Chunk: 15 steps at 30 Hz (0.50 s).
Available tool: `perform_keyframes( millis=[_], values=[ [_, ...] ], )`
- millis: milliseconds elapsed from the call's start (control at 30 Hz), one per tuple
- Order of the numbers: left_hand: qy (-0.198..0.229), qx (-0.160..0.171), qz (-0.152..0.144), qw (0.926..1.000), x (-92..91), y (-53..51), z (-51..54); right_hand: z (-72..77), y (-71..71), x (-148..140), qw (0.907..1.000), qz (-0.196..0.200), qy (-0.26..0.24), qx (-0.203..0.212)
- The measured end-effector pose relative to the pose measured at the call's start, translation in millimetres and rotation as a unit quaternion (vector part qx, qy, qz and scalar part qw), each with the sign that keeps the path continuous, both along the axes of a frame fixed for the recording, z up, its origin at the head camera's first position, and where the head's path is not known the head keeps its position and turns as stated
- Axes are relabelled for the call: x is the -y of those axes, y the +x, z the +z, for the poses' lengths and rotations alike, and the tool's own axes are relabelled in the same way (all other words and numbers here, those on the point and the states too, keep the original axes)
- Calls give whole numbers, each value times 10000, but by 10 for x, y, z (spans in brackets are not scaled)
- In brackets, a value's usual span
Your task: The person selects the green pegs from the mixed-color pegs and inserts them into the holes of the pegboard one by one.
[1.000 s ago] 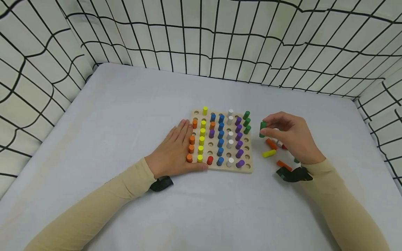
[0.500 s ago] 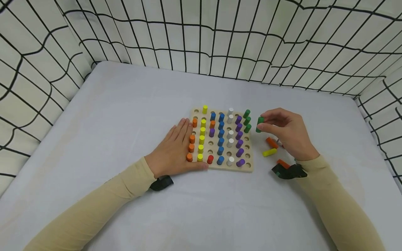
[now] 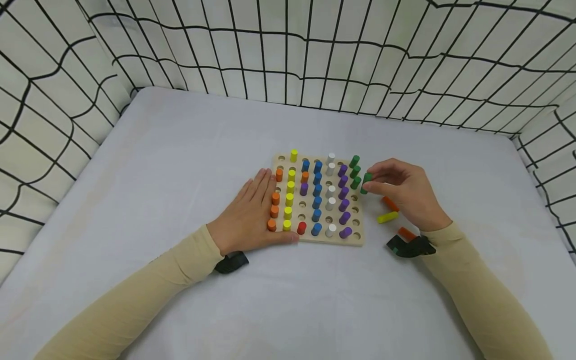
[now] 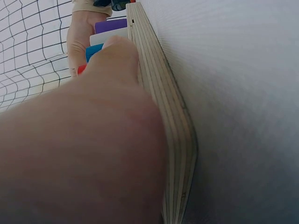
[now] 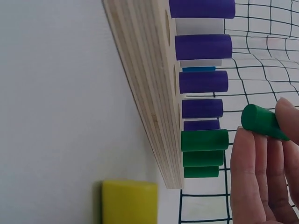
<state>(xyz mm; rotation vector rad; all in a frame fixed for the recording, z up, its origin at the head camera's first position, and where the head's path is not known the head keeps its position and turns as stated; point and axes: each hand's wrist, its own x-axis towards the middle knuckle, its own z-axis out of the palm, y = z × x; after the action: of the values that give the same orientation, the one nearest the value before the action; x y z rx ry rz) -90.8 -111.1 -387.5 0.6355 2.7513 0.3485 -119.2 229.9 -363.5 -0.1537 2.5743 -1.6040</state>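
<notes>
I'm watching the right hand (image 3: 407, 194) pinching a green peg (image 3: 366, 183) and bringing it in to the pegboard (image 3: 325, 239)'s right edge, so it's now hovering beside the standing green pegs (image 3: 355, 171), seemingly not touching. The left hand (image 3: 252, 215) is lying flat along the pegboard's left edge.

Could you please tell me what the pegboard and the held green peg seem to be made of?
Pegboard: apparently plywood, pale and unpainted, judging by the striped layers along its edge. Held green peg: perhaps painted wood, since it looks smooth and evenly coloured; plastic is possible.
</notes>
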Motion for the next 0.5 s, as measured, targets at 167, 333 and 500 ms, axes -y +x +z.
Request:
perform_keyframes(
  millis=[167, 333, 500],
  values=[
    [-16, 0, -17, 10000, -1, -1, 6, -11, -2, -12, 9999, 19, 92, 84],
    [2, 19, -8, 10000, 2, -2, 5, -23, -19, -22, 9996, 64, 213, 184],
    [19, 38, 3, 10000, 2, -3, -1, -33, -28, -29, 9988, 152, 313, 359]
  ],
)
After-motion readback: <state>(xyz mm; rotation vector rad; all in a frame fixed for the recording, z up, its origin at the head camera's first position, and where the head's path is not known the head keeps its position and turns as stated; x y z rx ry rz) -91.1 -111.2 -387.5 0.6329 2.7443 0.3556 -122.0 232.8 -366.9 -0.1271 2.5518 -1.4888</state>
